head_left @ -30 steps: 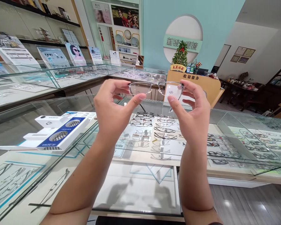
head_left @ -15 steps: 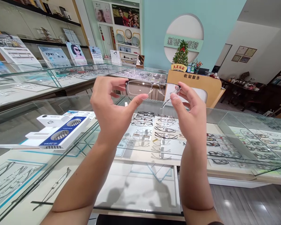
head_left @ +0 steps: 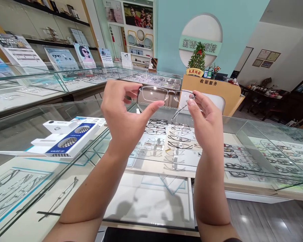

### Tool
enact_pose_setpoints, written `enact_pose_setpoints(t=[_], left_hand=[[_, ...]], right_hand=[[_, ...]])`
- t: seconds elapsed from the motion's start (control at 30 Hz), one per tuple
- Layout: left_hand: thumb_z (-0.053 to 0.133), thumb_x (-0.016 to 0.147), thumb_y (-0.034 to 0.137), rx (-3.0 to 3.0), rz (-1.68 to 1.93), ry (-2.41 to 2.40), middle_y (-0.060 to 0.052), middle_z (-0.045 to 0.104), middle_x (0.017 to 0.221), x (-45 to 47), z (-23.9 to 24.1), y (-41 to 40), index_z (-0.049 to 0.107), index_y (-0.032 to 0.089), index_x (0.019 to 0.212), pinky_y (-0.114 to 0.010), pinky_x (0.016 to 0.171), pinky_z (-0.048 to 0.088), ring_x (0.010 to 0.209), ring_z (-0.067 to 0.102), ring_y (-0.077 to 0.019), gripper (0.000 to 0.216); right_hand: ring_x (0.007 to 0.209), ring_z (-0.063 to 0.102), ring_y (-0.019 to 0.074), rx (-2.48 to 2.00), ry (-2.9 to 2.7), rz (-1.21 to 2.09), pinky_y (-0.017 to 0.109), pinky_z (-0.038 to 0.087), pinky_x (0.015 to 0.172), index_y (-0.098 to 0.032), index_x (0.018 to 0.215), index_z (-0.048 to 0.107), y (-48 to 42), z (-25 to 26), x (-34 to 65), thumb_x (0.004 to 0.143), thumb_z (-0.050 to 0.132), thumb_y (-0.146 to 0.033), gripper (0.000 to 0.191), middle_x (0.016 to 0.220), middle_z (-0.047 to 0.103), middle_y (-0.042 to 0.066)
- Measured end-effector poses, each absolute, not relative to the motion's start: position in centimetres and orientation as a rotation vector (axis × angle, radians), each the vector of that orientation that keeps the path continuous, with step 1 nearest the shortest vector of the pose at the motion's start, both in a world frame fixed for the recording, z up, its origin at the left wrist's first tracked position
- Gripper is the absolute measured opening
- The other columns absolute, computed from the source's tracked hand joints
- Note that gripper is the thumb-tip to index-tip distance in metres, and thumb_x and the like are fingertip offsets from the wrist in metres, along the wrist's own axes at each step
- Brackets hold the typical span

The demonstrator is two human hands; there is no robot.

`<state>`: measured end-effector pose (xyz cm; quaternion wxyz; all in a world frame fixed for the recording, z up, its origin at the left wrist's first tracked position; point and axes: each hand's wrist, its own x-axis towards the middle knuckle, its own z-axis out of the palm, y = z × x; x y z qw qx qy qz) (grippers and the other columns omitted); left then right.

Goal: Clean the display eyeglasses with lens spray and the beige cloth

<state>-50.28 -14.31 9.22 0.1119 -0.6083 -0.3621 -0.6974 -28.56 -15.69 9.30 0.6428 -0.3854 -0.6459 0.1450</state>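
A pair of eyeglasses (head_left: 171, 91) with thin metal rims is held up in the air between my two hands, its lenses facing me. My left hand (head_left: 125, 112) is closed on the frame's left end near the hinge, with the thumb stretched along below the left lens. At the other end, my right hand (head_left: 207, 117) pinches the right hinge area between thumb and fingers. One temple arm hangs down slantwise beside the right thumb. Beneath the glasses is a glass display case (head_left: 151, 168) with rows of eyeglass frames (head_left: 179, 138) inside.
On the glass counter to the left stands a white and blue cardboard display box (head_left: 70, 141). Another pair of glasses (head_left: 63, 196) lies at lower left. A wooden cashier desk (head_left: 233, 97) with a potted plant (head_left: 197, 57) is farther back. More frames (head_left: 280, 151) sit in the right case.
The view has shifted slightly, so the surroundings appear a little to the right. The eyeglasses have tilted slightly, their right side lower; both hands keep their hold.
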Motion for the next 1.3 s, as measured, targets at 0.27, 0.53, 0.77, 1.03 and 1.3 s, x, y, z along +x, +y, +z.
enact_pose_setpoints(t=[0.27,0.53,0.77,1.03,1.3], left_hand=[[0.085,0.081,0.082,-1.8,-2.041,-1.052,-0.007,0.073,0.117,-50.3,9.2,-14.3,0.072,0.036,0.112,-0.066,0.087,0.061,0.123,0.071,-0.0402,0.057],[0.077,0.077,0.094,-1.882,-2.114,-0.981,-0.009,0.073,0.127,-50.9,9.2,-12.7,0.074,0.037,0.121,-0.066,0.08,0.062,0.126,0.072,-0.0407,0.072],[0.081,0.072,0.094,-1.967,-2.278,-0.934,-0.012,0.074,0.131,-51.6,8.7,-9.9,0.072,0.033,0.125,-0.064,0.074,0.061,0.124,0.074,-0.0452,0.081],[0.08,0.081,0.086,-1.718,-2.057,-0.858,-0.008,0.075,0.127,-51.4,8.4,-11.5,0.075,0.04,0.125,-0.069,0.078,0.065,0.129,0.071,-0.0419,0.064],[0.089,0.078,0.079,-1.685,-1.946,-0.919,-0.007,0.075,0.121,-50.9,9.1,-13.5,0.075,0.042,0.121,-0.067,0.084,0.065,0.127,0.071,-0.0408,0.059]], right_hand=[[0.137,0.073,0.031,-0.861,-1.466,0.308,0.056,0.062,0.115,-0.031,0.146,0.075,-15.5,9.2,-28.4,0.106,0.068,-0.054,0.047,0.147,0.076,0.012],[0.139,0.071,0.0305,-0.798,-1.38,0.07,0.057,0.06,0.117,-0.033,0.139,0.078,-15.9,9.7,-29.1,0.111,0.057,-0.047,0.038,0.141,0.078,0.009],[0.148,0.065,0.0339,-0.762,-1.28,0.063,0.067,0.055,0.123,-0.037,0.141,0.077,-16.7,9.9,-30.7,0.113,0.051,-0.049,0.04,0.139,0.077,0.008],[0.133,0.073,0.0298,-0.759,-1.246,0.146,0.056,0.062,0.114,-0.031,0.132,0.082,-15.0,9.4,-29.4,0.109,0.061,-0.054,0.039,0.132,0.08,0.009],[0.125,0.077,0.0271,-0.769,-1.213,0.293,0.051,0.064,0.108,-0.027,0.118,0.085,-14.4,9.5,-28.8,0.103,0.071,-0.053,0.033,0.128,0.084,0.01]])
